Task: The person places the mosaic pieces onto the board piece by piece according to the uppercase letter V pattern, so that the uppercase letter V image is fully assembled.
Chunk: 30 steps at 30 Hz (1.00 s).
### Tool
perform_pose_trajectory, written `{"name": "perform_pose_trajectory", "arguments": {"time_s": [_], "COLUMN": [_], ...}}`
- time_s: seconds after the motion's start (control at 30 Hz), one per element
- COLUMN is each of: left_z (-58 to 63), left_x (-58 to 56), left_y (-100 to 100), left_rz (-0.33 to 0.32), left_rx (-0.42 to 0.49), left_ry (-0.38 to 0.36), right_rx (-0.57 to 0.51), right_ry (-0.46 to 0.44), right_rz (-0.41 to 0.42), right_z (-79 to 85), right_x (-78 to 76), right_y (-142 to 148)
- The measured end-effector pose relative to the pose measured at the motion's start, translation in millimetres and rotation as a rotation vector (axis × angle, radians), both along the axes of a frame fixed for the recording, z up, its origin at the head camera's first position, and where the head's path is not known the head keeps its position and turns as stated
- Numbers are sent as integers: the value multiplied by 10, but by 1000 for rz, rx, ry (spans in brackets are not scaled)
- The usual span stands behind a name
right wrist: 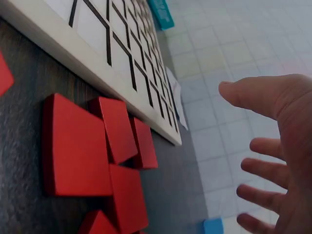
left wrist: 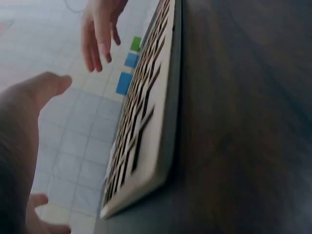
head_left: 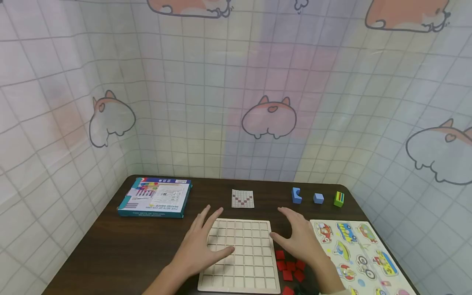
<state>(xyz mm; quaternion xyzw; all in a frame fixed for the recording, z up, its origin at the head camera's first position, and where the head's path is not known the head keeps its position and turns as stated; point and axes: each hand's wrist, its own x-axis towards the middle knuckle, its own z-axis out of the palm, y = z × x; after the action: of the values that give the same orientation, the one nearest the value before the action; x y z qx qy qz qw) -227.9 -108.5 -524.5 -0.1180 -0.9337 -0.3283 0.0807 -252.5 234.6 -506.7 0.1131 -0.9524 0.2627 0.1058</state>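
- Box (head_left: 158, 198), flat and printed, at the far left of the dark table (head_left: 110, 246).
- Left hand (head_left: 199, 244), raised by the left edge of the grid board; fingers spread, thumb apart from them, palm free.
- Grid board (head_left: 243, 264), pale, flat on the table at near centre, between the two hands.
- Paper card (head_left: 242, 199), marked with small dark squares, beyond the board's far edge.
- Red tiles (head_left: 287, 275), loosely clustered just right of the board.
- Right hand (head_left: 298, 237), raised near the board's right edge, well apart from the left; fingers and thumb parted, clear of the tiles.
- Blue blocks (head_left: 318, 198), two, at far right.
- Striped block (head_left: 339, 199), green, beside them.
- Picture board (head_left: 355, 249), near right.
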Motion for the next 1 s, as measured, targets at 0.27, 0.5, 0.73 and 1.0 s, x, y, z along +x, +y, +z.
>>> {"name": "perform_pose_trajectory", "arguments": {"time_s": [0.27, 0.5, 0.73, 1.0], "left_z": [-117, -209, -274, -251], "left_x": [116, 268, 413, 442], "left_y": [-192, -323, -369, -398], "left_rz": [-78, -148, -191, -195], "left_rx": [3, -29, -82, -114], "left_ry": [-117, -185, -204, -173], "right_rx": [-134, -115, -87, -60], "right_ry": [-89, -135, -142, -190], "right_rz": [47, 44, 56, 68], "right_z": [-63, -98, -130, -130], "right_x": [48, 74, 108, 153], "right_y": [106, 167, 254, 268]}}
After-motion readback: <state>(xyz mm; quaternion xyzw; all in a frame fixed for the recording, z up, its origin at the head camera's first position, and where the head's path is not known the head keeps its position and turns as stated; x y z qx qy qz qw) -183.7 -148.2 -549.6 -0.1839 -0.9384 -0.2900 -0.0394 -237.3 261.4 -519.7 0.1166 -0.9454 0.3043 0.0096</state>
